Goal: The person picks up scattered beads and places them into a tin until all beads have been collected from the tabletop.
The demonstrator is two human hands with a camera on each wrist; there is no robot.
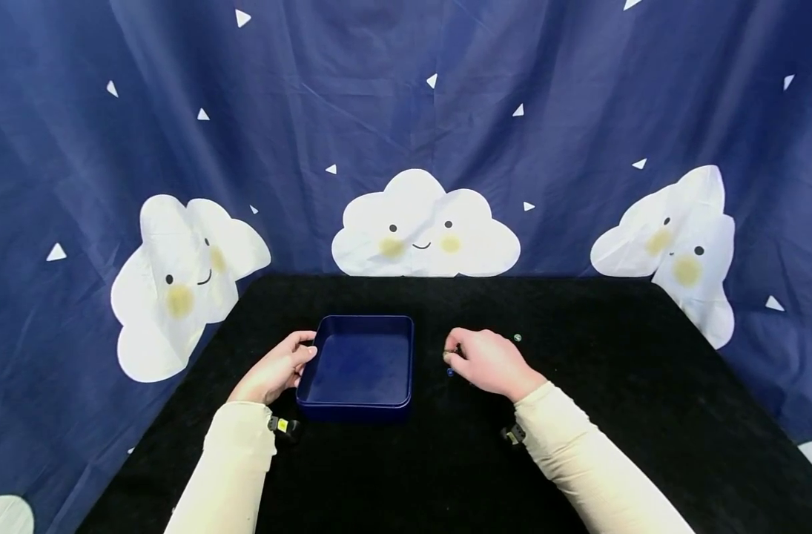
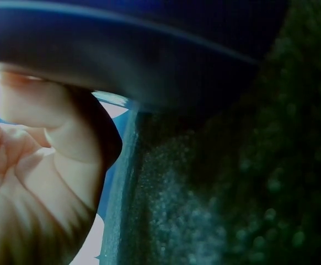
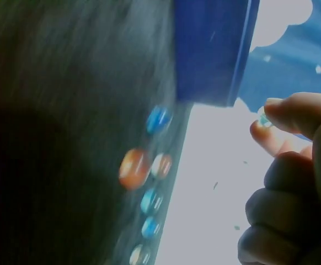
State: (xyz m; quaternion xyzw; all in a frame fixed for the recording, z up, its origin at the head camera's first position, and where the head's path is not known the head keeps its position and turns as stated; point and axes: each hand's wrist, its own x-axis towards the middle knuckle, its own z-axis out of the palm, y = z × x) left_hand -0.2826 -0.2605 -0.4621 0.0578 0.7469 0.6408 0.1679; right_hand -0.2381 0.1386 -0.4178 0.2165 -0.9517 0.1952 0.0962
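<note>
A dark blue square box (image 1: 362,371) is on the black cloth with its open top up, and nothing shows inside. My left hand (image 1: 275,371) grips its left side, thumb at the rim; the left wrist view shows fingers against the box wall. To the right of the box, my right hand (image 1: 489,362) pinches a small clear greenish marble (image 3: 264,118) between thumb and forefinger. Near that hand lie several marbles on the cloth, among them a blue marble (image 3: 159,120) and a larger orange marble (image 3: 134,169). One pale green marble (image 1: 517,337) sits beyond the knuckles.
Black cloth (image 1: 612,430) covers the table under everything. Behind it hangs a blue curtain (image 1: 552,59) printed with white clouds and triangles. A small dark camera is strapped at each wrist.
</note>
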